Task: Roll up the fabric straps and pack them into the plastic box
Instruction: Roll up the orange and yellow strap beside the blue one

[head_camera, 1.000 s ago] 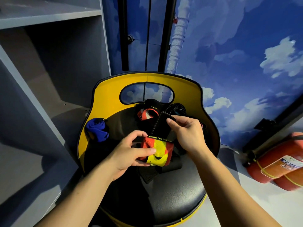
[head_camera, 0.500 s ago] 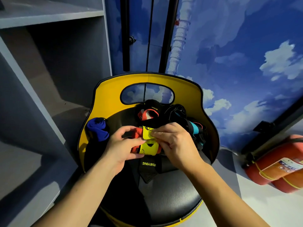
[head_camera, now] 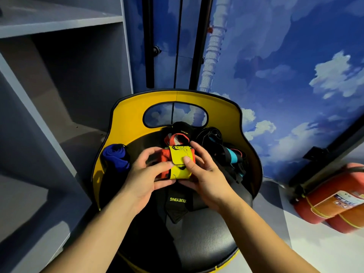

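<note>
A rolled red and yellow fabric strap is held over the black seat of a yellow-backed chair. My left hand grips its red left end. My right hand holds the right side, with the thumb pressing the yellow flap down. A black strap tail with yellow lettering hangs below the roll. Behind it lie a red and black strap and a tangle of black and teal straps. A blue rolled strap sits at the seat's left. No plastic box is in view.
Grey shelving stands to the left of the chair. Two red fire extinguishers lie on the white floor at the right. A blue sky-painted wall is behind the chair.
My right hand brought the black strap end down and wrapped it around the roll. The roll is now tighter, with the yellow flap folded over its front under my right thumb.
</note>
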### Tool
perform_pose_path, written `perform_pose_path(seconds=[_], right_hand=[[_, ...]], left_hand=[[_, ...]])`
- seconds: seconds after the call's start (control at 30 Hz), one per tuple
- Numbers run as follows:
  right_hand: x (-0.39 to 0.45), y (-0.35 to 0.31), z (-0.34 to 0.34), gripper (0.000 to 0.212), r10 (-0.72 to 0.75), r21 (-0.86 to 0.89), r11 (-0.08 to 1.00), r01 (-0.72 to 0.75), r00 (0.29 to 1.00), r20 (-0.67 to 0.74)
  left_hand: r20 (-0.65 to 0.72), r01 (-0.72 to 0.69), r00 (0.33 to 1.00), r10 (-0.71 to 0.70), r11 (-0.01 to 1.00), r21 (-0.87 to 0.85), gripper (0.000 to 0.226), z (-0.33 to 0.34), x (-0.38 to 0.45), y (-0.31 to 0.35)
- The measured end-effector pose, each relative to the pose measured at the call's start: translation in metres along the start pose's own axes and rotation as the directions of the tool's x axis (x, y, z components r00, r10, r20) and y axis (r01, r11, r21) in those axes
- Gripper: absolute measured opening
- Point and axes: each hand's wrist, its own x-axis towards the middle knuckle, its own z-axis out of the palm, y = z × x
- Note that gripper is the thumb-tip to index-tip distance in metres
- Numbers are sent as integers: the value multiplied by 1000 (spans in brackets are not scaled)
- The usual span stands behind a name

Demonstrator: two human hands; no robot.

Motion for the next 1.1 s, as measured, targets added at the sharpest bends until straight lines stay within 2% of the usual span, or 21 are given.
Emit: perform_pose_path(seconds=[0.07, 0.17, 0.23, 0.4, 0.47, 0.57, 0.63, 0.77, 0.87, 0.97, 1.1], right_hand=[[0, -4, -1, 48, -3, 16, 1000, 2, 1000, 29], [-2, -1, 3, 50, -77, -25, 997, 77, 997, 6], [-2, 1, 5, 52, -94, -40, 995, 94, 996, 10], [-3, -4, 5, 38, -24, -31, 999, 24, 1000, -3], [-2, -3, 5, 41, -23, -36, 999, 23, 1000, -2], [0, -1, 7, 46, -97, -66, 993, 94, 994, -42], [0, 2, 10, 41, -151, -110, 984, 142, 985, -80], [1, 7, 13, 34, -161, -147, 979, 144, 980, -114], [1, 6, 10, 44, -151, -186, 973, 135, 986, -74], [0, 1, 6, 55, -123, -207, 971, 123, 992, 15], [2, -4, 2, 54, -130, -174, 976, 129, 991, 9]], left_hand=[[44, 11, 999, -10, 1000, -11, 31, 1, -1, 1], [19, -15, 1000, 14, 996, 84, 64, 6, -3, 2], [-24, -42, 999, 46, 991, 125, 72, 8, -4, 1], [-15, -87, 996, 91, 986, 143, 62, 8, -4, -1], [-5, -102, 995, 104, 982, 159, 58, 8, -5, -1], [-13, -121, 992, 125, 977, 178, 51, 8, -7, -2], [-36, -143, 988, 153, 970, 196, 44, 10, -8, -4], [-70, -148, 984, 165, 968, 202, 40, 13, -8, -8], [-72, -99, 991, 109, 986, 136, 41, 11, -6, -3], [-31, -59, 998, 62, 994, 87, 53, 4, -4, 2], [52, -63, 997, 58, 993, 97, 65, 2, -5, 1]])
